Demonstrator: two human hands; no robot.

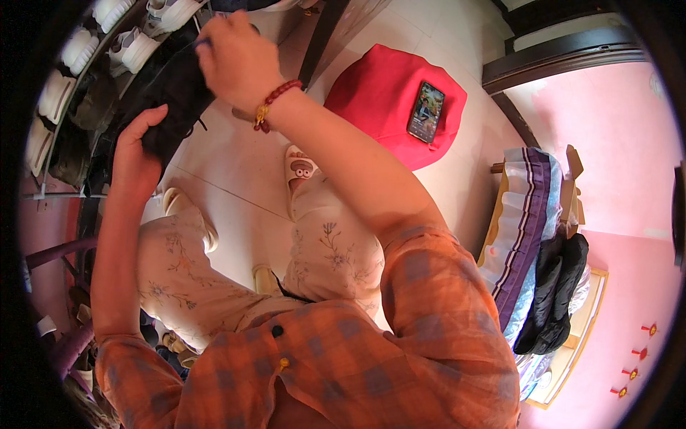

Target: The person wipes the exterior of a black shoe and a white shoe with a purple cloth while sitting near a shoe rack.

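My left hand [136, 142] grips the near end of a black shoe [179, 99] at the left, thumb pressed on top. A dark lace hangs from the shoe's right side. Over its far end is my right hand [241, 61], fingers curled down against the dark material. A small dark bit shows beyond those knuckles; whether the hand holds the shoe or another thing is hidden. A beaded red bracelet [276, 99] circles the right wrist. Close beside the shoe stands a shoe rack [80, 88] with white sneakers [131, 51] and dark shoes [96, 104].
A red cloth-covered stool or box [370, 88] stands ahead, with a lit smartphone [426, 111] on top. My slippered foot [299, 166] rests on the tiled floor [230, 177]. At right, folded bedding [528, 214] and a black garment [552, 289] lie beside the pink wall [616, 161].
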